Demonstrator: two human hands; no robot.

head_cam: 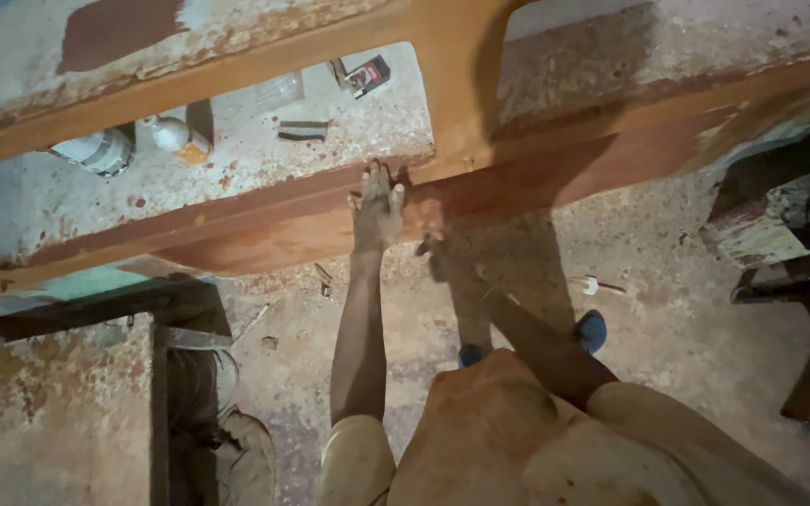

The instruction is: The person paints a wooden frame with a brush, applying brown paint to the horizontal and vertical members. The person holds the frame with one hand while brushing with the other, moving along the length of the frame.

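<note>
Plainly, the left hand (377,204) was laid flat, fingers spread, on the long orange-brown wooden rail (330,220) spanning the scene's middle, judged heavy, stiff and best gripped along its near edge, while the right hand (435,245), shadowed, could not be read.

A long orange-brown wooden frame rail (264,234), stained and dusty, runs slanting from nine o'clock up toward three o'clock, joined by an upright crosspiece (457,75).
</note>
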